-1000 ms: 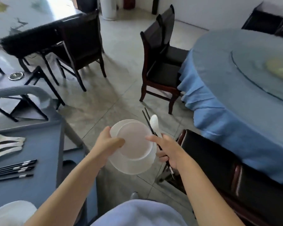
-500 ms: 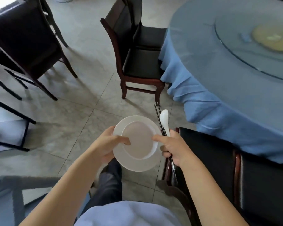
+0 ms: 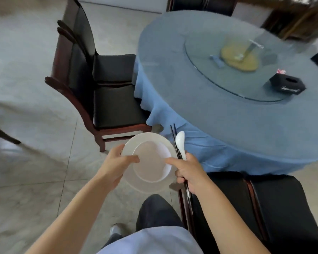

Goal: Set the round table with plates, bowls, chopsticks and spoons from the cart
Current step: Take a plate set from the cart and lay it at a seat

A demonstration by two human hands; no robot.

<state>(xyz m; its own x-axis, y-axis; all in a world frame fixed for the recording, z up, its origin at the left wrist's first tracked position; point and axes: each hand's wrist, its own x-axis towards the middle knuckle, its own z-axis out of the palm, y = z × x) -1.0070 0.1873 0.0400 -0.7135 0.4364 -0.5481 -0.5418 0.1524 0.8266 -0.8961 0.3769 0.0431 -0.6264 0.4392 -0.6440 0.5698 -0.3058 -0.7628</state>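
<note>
White porcelain bowl (image 3: 151, 162) and plate (image 3: 147, 182) are gripped by the left hand (image 3: 116, 165), chopsticks (image 3: 174, 140) and spoon (image 3: 180, 143) by the right hand (image 3: 189, 171); the round desk (image 3: 237, 121) at one o'clock is judged unset.

A bowl (image 3: 151, 161) sits on a plate (image 3: 136, 143), chopsticks (image 3: 174, 138) and spoon (image 3: 180, 142) just right.
</note>
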